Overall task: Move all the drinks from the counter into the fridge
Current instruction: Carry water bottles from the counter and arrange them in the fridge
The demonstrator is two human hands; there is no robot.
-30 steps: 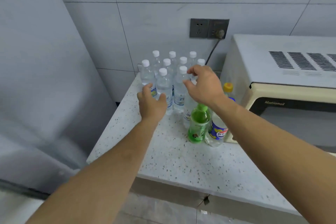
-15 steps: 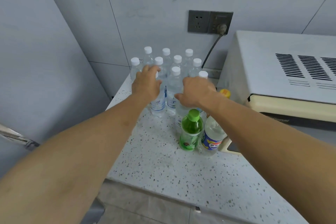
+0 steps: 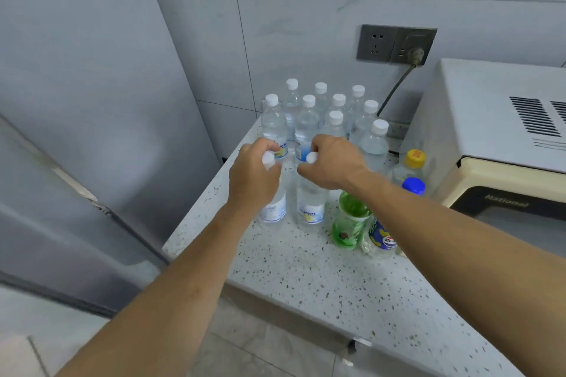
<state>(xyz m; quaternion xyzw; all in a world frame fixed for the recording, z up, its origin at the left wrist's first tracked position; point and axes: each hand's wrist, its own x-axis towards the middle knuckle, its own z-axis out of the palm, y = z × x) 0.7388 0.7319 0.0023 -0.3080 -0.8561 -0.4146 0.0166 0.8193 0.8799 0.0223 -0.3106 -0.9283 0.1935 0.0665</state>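
Speckled desk [image 3: 306, 269] underneath: two water bottles are gripped by the neck, one [image 3: 272, 208] by the left hand [image 3: 254, 174], one [image 3: 310, 205] by the right hand [image 3: 330, 162]. More bottles [image 3: 337, 113] are clustered just beyond both hands.

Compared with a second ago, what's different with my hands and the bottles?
Both hands took hold: the left hand now grips a clear plastic water bottle by its neck, the right hand another, both drawn toward you from the cluster. The green soda bottle and the cream microwave stayed put.
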